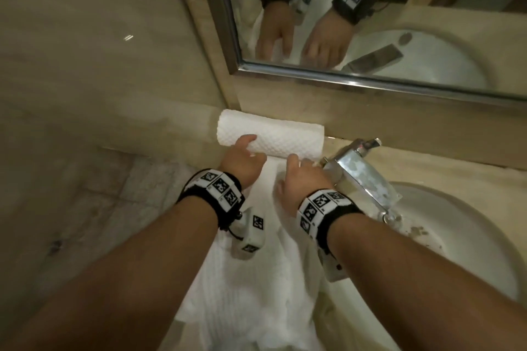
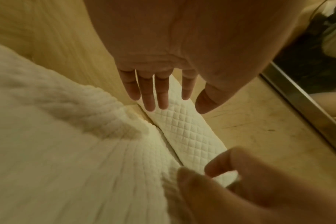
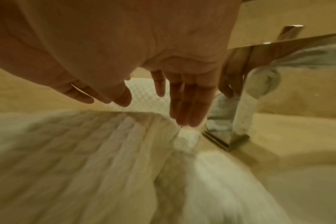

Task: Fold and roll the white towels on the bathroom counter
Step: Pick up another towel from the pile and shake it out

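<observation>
A rolled white waffle towel (image 1: 271, 137) lies at the back of the counter against the wall. A second stretch of white towel (image 1: 251, 279) lies flat from the roll toward me and hangs over the front edge. I cannot tell if the two are one piece. My left hand (image 1: 245, 158) reaches over the roll's near left side, fingers straight (image 2: 150, 103) above the roll (image 2: 188, 130). My right hand (image 1: 296, 174) is at the roll's right end, its straight fingertips (image 3: 186, 118) touching the far edge of the flat towel (image 3: 77, 151).
A chrome faucet (image 1: 362, 174) stands just right of my right hand, over a white sink (image 1: 456, 236). A metal-framed mirror (image 1: 370, 77) hangs above the counter and reflects both hands. Beige counter (image 1: 128, 194) extends to the left of the towels.
</observation>
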### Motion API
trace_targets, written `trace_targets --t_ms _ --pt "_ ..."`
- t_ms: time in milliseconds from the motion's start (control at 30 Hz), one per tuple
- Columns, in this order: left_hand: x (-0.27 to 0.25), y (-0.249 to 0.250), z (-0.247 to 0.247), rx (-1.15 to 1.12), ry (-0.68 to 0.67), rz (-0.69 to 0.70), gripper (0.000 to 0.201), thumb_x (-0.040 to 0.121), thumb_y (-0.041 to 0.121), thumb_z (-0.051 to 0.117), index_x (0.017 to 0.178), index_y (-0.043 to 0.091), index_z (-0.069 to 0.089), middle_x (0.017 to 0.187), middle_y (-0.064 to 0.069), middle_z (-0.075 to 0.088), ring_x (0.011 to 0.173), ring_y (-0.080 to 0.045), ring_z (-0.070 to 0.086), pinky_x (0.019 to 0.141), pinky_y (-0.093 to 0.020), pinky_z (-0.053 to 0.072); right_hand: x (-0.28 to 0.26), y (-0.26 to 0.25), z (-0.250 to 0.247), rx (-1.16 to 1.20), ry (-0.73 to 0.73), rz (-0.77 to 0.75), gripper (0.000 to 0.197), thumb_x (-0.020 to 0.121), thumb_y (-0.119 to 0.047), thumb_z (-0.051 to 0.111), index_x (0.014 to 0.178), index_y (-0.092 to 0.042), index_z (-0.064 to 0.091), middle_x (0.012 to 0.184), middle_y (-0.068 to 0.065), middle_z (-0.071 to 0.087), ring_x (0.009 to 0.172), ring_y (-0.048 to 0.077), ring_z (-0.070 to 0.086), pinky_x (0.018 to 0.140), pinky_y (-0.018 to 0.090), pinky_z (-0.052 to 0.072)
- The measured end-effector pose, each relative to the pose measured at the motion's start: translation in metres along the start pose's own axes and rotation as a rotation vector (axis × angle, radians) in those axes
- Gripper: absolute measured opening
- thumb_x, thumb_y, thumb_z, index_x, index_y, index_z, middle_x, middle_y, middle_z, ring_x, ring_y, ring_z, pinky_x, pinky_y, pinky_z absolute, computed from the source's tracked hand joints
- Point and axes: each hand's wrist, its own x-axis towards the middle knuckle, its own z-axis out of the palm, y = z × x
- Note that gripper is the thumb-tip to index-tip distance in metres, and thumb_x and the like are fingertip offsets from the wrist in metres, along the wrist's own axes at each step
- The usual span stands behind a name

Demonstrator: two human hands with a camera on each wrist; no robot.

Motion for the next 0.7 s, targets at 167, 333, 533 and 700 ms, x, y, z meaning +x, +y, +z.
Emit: trace_targets --t_ms 167,333,533,700 --pt "-0.036 -0.012 0.009 0.103 -0.024 -0.089 0.04 0.094 0.038 0.063 0.13 0.022 0.057 0.127 -0.003 0.061 0.111 -0.021 0.06 0.096 -0.03 0.046 -0.024 0.013 0.02 0.191 -0.178 0.175 0.066 0.099 -0.054 0.038 0.144 -0.007 0.027 0.133 0.015 0.057 0.118 0.032 0.058 0.092 0.039 0.044" --pt "-0.073 -0.031 0.011 0.303 -0.007 -0.104 0.037 0.076 0.05 0.061 0.102 0.023 0.066 0.121 -0.003 0.066 0.112 -0.025 0.062 0.101 -0.041 0.05 -0.039 0.023 0.038 0.273 -0.2 0.161 0.055 0.099 -0.056 0.036 0.127 -0.011 0.051 0.131 0.014 0.06 0.12 0.034 0.056 0.101 0.042 0.044" --pt "-0.115 -0.033 0.019 0.418 0.043 -0.088 0.024 0.089 0.042 0.062 0.1 0.022 0.068 0.112 -0.001 0.069 0.108 -0.024 0.063 0.095 -0.035 0.051 -0.076 0.032 0.044 0.194 -0.173 -0.006 0.054 0.096 -0.06 0.034 0.116 -0.016 0.059 0.124 0.01 0.063 0.115 0.032 0.058 0.101 0.041 0.043" --pt "-0.15 -0.033 0.028 0.39 0.021 -0.128 0.026 0.083 0.049 0.058 0.088 0.025 0.065 0.106 0.001 0.071 0.103 -0.024 0.064 0.099 -0.04 0.05 -0.108 0.04 0.048 0.191 -0.272 -0.097 0.051 0.094 -0.062 0.04 0.099 -0.015 0.061 0.1 0.008 0.069 0.092 0.029 0.065 0.083 0.035 0.05"
